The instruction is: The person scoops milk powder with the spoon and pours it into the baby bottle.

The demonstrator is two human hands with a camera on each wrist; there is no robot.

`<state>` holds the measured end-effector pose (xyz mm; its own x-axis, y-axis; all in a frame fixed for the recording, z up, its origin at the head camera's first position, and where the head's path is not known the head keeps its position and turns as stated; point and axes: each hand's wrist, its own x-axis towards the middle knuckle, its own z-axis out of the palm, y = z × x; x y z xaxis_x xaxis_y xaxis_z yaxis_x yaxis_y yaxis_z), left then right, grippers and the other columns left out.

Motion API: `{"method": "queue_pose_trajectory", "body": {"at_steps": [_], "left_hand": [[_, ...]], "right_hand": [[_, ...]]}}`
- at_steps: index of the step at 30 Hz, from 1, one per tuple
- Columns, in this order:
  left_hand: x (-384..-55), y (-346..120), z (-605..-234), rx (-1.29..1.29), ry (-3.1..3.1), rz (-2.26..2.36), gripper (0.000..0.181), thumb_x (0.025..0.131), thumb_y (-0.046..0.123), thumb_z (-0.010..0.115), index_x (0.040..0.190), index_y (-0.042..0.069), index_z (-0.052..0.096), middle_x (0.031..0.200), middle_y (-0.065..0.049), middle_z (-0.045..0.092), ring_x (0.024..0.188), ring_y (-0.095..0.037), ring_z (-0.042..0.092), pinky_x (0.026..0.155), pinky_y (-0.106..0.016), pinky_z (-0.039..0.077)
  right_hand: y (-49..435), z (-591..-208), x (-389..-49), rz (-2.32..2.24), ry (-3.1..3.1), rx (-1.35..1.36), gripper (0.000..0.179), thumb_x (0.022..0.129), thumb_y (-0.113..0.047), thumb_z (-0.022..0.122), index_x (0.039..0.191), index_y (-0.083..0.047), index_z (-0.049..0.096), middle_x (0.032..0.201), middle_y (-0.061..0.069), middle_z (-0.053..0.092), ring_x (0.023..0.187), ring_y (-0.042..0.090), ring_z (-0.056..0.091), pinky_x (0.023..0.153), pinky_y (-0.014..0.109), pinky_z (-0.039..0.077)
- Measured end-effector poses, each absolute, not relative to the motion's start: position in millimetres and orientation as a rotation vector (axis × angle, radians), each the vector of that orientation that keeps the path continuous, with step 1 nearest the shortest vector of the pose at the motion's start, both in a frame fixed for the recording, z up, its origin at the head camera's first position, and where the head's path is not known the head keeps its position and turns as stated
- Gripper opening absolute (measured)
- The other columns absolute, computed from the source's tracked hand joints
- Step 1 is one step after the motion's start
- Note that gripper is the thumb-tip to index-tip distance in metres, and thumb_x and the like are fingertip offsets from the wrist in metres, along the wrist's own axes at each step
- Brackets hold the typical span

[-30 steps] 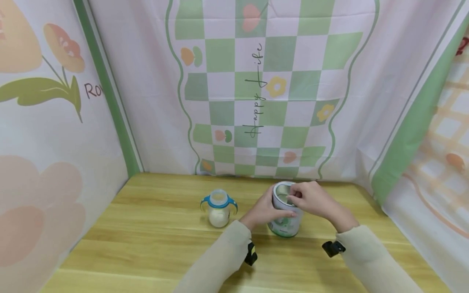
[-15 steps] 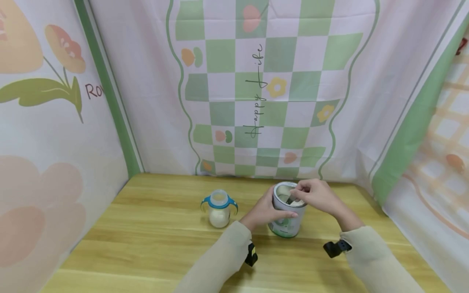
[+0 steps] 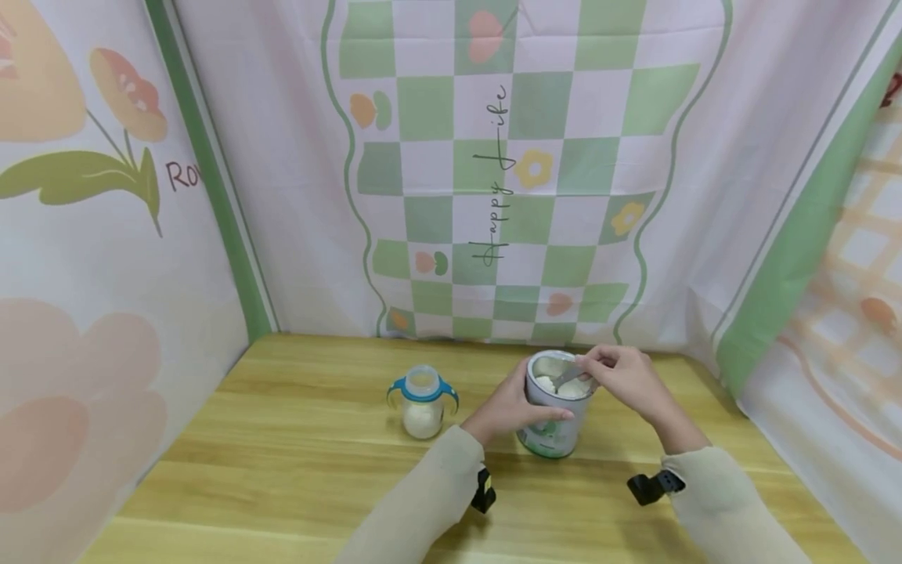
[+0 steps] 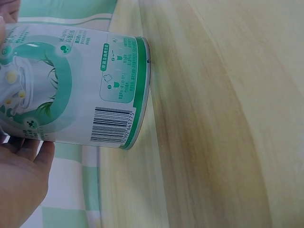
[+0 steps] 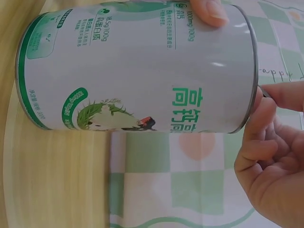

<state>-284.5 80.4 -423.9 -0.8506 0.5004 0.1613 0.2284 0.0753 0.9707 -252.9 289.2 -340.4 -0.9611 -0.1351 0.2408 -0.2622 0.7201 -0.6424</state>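
A white and green milk powder can (image 3: 553,437) stands without a lid on the table. My left hand (image 3: 507,403) grips its left side, thumb across the front and fingers curled round behind. Above the rim, my right hand (image 3: 625,380) pinches the grey handle of a spoon (image 3: 569,374) between thumb and fingers. The spoon slants down into the can, where white powder shows around its lower end. In the right wrist view the can hides most of the spoon. The can's barcode side (image 4: 111,124) faces the left wrist camera.
A baby bottle (image 3: 422,421) with a blue two-handled collar stands uncapped left of the can, with whitish contents in its lower part. The wooden table (image 3: 282,462) ends at a printed curtain (image 3: 479,305) behind. More printed cloth hangs on both sides.
The right hand has drawn slightly right over the can's rim, and the spoon's handle has come into sight. More white powder shows near the opening. The left hand and bottle stay put.
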Motion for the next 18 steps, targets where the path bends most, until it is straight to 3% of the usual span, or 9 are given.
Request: {"method": "queue_pose_trajectory", "body": {"at_steps": [7,18], "left_hand": [[-285.1,80.5,-424.2,0.771,2.138,1.858,0.082,0.081,0.03,0.087,0.147,0.034,0.038,0.129,0.017,0.053,0.114,-0.004,0.055,0.101,-0.034,0.043],[-284.3,79.4,-424.1,0.747,2.139,1.855,0.082,0.081,0.031,0.087,0.146,0.034,0.038,0.128,0.017,0.053,0.115,-0.004,0.054,0.102,-0.036,0.042]], "right_hand": [[293.8,-343.6,-251.8,1.051,-2.679,0.237,0.042,0.101,-0.046,0.059,0.093,-0.006,0.072,0.081,0.004,0.069,0.072,0.019,0.057,0.058,0.03,0.044],[295.2,-355.3,-253.4,0.966,-2.505,0.276,0.032,0.1,-0.037,0.063,0.087,-0.008,0.07,0.069,0.001,0.064,0.056,0.015,0.046,0.05,0.028,0.037]]}}
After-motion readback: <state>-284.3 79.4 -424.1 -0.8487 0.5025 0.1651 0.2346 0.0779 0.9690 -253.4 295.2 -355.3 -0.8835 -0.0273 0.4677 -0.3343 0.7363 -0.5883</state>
